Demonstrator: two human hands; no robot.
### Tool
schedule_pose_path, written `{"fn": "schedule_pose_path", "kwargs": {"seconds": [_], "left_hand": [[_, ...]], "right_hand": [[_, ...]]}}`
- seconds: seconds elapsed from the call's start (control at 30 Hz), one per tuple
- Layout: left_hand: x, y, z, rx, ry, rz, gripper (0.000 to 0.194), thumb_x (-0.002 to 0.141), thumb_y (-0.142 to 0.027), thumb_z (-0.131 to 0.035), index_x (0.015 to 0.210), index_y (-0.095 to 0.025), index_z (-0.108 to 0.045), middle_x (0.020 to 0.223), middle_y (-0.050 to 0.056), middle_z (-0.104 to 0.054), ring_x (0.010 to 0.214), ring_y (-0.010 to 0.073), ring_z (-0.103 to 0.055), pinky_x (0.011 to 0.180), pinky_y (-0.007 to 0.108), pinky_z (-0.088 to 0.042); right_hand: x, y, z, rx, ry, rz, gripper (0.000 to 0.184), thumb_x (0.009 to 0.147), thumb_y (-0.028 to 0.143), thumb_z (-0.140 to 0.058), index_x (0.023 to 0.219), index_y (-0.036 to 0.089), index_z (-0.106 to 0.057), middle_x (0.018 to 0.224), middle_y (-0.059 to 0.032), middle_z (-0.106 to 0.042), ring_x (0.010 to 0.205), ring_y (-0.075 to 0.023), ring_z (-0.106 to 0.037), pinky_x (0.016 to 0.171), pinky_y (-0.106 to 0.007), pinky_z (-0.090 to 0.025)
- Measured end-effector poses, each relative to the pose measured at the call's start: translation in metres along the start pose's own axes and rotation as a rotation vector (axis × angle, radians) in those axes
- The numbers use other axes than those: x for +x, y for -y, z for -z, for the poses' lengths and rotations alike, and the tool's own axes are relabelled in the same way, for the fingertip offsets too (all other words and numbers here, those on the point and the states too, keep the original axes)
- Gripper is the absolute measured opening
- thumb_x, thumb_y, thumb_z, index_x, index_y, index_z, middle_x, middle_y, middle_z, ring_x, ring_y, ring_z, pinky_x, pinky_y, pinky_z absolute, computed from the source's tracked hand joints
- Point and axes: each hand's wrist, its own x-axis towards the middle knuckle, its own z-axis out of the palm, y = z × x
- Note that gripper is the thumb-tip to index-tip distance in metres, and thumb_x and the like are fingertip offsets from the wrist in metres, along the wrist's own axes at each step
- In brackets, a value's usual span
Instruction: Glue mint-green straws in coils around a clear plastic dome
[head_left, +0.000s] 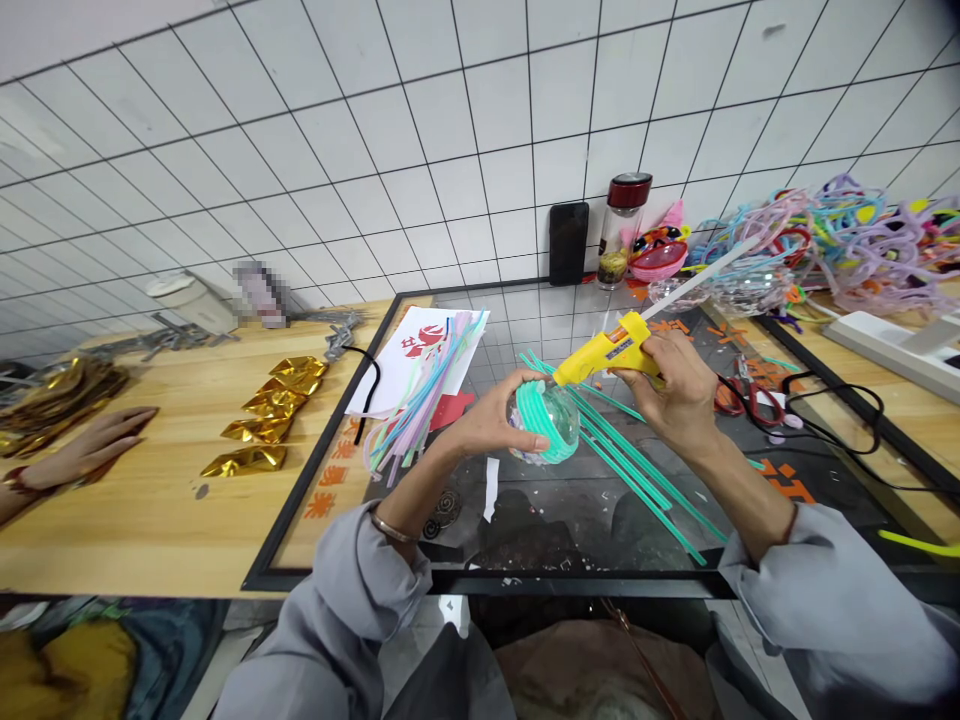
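My left hand (499,418) is closed around a clear round container (566,415), tilted on its side, with bands of green pipe cleaner (541,430) wrapped about it. In my right hand (679,385) is a yellow hot glue gun (604,350). A long white glue stick (701,278) sticks out of its back. The gun's nozzle is at the container's upper edge; whether it touches cannot be made out. Loose green pipe cleaners (637,480) lie on the glass panel just right of the container.
A bundle of pastel pipe cleaners (427,385) lies on white paper (390,350). Behind stand a phone (568,245) and a glass bottle (621,235). Right are scissors (742,390), a black cord (832,440) and a power strip (900,345). Left are gold foil pieces (274,405) and another person's hand (94,445).
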Motion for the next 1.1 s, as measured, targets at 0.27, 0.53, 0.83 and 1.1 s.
{"fn": "schedule_pose_path", "kwargs": {"seconds": [0.27, 0.53, 0.83, 1.1], "left_hand": [[0.000, -0.001, -0.001, -0.027, -0.015, 0.015, 0.084, 0.051, -0.041, -0.088, 0.124, -0.019, -0.052, 0.113, 0.007, -0.058, 0.099, 0.0246, -0.055, 0.085, 0.034, -0.044], [0.000, 0.001, 0.000, -0.020, -0.013, 0.021, 0.086, 0.051, -0.043, -0.088, 0.125, -0.020, -0.052, 0.112, 0.007, -0.059, 0.099, 0.0246, -0.056, 0.083, 0.033, -0.045], [0.001, 0.000, 0.000, -0.007, -0.007, 0.017, 0.085, 0.051, -0.042, -0.088, 0.124, -0.020, -0.051, 0.112, 0.007, -0.059, 0.098, 0.0241, -0.056, 0.087, 0.036, -0.044], [0.000, -0.001, -0.001, 0.012, -0.009, -0.013, 0.079, 0.053, -0.041, -0.086, 0.121, -0.018, -0.053, 0.118, 0.008, -0.057, 0.104, 0.0261, -0.055, 0.088, 0.036, -0.044]], "right_hand": [[0.000, -0.005, -0.001, -0.003, -0.015, -0.011, 0.017, 0.087, 0.033, -0.066, 0.096, 0.023, -0.055, 0.084, -0.0043, -0.062, 0.077, -0.0217, -0.060, 0.067, -0.035, -0.048], [0.001, -0.005, 0.000, -0.009, -0.020, 0.006, 0.018, 0.088, 0.035, -0.066, 0.098, 0.023, -0.056, 0.084, -0.0048, -0.062, 0.077, -0.0223, -0.060, 0.068, -0.036, -0.048], [-0.001, -0.003, -0.004, 0.022, -0.010, -0.026, 0.016, 0.090, 0.037, -0.062, 0.091, 0.023, -0.055, 0.083, -0.0047, -0.061, 0.078, -0.0212, -0.059, 0.065, -0.034, -0.046], [-0.002, -0.019, -0.004, 0.030, 0.102, -0.488, 0.032, 0.078, 0.051, -0.066, 0.080, 0.020, -0.059, 0.071, -0.0005, -0.055, 0.064, -0.0174, -0.050, 0.060, -0.030, -0.039]]}}
